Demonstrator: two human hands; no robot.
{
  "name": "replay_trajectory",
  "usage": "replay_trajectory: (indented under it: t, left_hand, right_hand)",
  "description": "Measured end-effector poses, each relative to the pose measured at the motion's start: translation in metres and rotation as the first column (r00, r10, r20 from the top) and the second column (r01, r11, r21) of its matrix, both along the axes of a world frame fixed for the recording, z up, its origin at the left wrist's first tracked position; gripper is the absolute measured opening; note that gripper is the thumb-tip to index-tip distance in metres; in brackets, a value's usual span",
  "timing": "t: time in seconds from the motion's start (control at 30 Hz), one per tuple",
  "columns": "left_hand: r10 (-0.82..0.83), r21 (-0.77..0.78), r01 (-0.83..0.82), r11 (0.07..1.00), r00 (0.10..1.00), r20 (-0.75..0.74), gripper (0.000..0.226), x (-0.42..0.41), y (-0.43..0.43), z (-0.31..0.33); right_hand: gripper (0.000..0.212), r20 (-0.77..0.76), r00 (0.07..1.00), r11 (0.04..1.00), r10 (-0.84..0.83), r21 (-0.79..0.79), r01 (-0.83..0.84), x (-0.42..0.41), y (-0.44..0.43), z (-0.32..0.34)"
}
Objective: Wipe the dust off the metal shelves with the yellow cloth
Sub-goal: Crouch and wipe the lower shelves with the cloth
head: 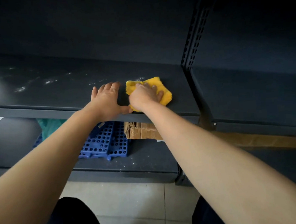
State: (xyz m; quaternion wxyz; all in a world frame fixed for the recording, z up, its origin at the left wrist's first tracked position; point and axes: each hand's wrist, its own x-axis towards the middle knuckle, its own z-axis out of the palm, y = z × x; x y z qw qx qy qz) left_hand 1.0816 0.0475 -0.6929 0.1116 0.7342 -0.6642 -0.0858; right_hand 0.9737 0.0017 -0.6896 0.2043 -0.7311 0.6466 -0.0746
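At the centre of the frame the right hand (pixel 147 96) is pressing flat on the yellow cloth (pixel 165 92), fingers spread over it and pinning it to the upper metal shelf (pixel 57 92); the left hand (pixel 107 100) is lying just beside the cloth, open and empty, palm down on the same shelf with its thumb near the front lip, seemingly bracing.

To do this stroke well, I judge that the cloth should be kept bunched under the whole palm and drawn leftwards in overlapping passes; the white dust specks (pixel 21 88) are sitting towards the left of the frame, while the patch to the right of the cloth is looking cleaner; lifting the left hand out of the path would be needed first.

Shelf surfaces are looking like dark, matt painted steel, flat and smooth, so dust should be coming off with light pressure; the cloth is looking thick, fluffy and soft-edged; a perforated upright (pixel 194 41) is rising at upper right.

On the lower shelf (pixel 143 161), also speckled, a blue perforated plastic tile (pixel 107 143) and a taped cardboard box (pixel 141 131) are lying side by side.
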Motion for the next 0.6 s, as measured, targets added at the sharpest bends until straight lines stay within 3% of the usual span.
replay_trajectory:
  t: [0.1,0.2,0.47,0.6]
  left_hand:
    - [0.023,0.010,-0.024,1.000,1.000,0.015,0.097,0.007,0.002,0.005]
    - [-0.034,0.006,0.034,0.999,0.999,-0.043,0.094,0.003,0.001,0.007]
    - [-0.100,0.031,0.105,0.994,0.984,-0.146,0.098,0.004,-0.006,0.009]
    - [-0.095,0.037,0.099,0.994,0.991,-0.093,0.102,0.008,-0.011,0.008]
  right_hand:
    - [0.061,-0.011,1.000,0.999,0.020,-0.045,-0.020,-0.010,-0.005,-0.002]
    - [0.065,-0.058,0.995,0.994,-0.076,-0.086,0.070,-0.032,-0.017,-0.003]
    - [0.060,-0.072,0.962,0.965,-0.262,-0.025,0.260,-0.064,-0.054,0.001]
    - [0.056,-0.107,0.978,0.984,-0.177,-0.009,0.177,-0.032,-0.067,0.004]
